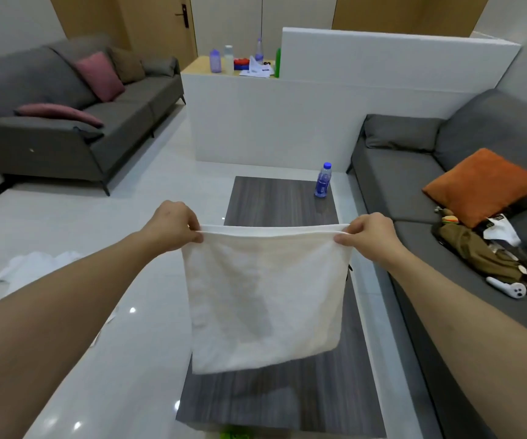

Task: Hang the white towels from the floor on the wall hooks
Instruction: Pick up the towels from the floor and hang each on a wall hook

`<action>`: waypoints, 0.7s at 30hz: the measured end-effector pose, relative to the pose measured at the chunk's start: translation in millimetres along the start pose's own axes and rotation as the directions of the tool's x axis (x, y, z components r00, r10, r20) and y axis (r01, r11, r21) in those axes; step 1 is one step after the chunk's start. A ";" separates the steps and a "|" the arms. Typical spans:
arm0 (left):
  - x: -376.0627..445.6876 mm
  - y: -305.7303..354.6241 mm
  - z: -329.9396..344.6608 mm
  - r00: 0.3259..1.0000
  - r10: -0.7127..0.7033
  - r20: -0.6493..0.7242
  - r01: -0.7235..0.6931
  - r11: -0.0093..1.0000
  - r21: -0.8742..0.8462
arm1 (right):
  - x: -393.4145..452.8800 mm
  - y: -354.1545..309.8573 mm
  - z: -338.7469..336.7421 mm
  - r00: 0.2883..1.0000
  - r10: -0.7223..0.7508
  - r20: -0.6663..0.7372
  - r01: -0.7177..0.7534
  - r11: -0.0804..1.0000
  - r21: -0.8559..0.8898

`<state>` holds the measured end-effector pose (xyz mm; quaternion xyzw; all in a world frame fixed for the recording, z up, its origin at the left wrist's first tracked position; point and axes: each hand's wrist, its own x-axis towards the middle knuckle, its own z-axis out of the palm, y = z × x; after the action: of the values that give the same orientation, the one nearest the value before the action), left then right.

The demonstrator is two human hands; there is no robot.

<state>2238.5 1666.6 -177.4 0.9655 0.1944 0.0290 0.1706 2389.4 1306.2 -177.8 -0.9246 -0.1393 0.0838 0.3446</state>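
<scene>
A white towel [265, 299] hangs spread out in front of me, above a dark wooden coffee table [281, 198]. My left hand [173, 226] pinches its top left corner and my right hand [369, 236] pinches its top right corner, so the top edge is stretched straight between them. Another white towel [34, 264] lies crumpled on the pale tiled floor to the left, partly behind my left forearm. No wall hooks are in view.
A blue water bottle [323, 180] stands on the table's far right corner. Grey sofas stand at the left [65, 122] and the right [445, 185], the right one carrying an orange cushion [483, 185] and clutter. A white partition [319, 115] rises behind the table.
</scene>
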 end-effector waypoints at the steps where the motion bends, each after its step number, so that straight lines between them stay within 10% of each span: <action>1: 8.8 -3.6 1.1 1.000 0.001 0.006 -0.001 0.999 -0.035 | 8.4 0.5 2.5 1.000 0.021 -0.013 -0.020 0.996 0.085; 7: 87.2 -28.4 18.4 1.000 0.002 0.030 0.004 0.979 -0.202 | 75.6 2.9 25.6 0.997 0.040 -0.068 -0.016 0.945 0.325; 21: 165.5 -55.9 109.7 0.996 -0.029 0.088 0.034 0.998 -0.056 | 141.4 43.5 102.6 0.978 0.202 0.045 -0.186 0.954 -0.236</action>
<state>2384.2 1744.0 -301.3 0.9574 0.2010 -0.0102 0.2071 2506.3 1382.2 -291.6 -0.9640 -0.0685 0.1321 0.2202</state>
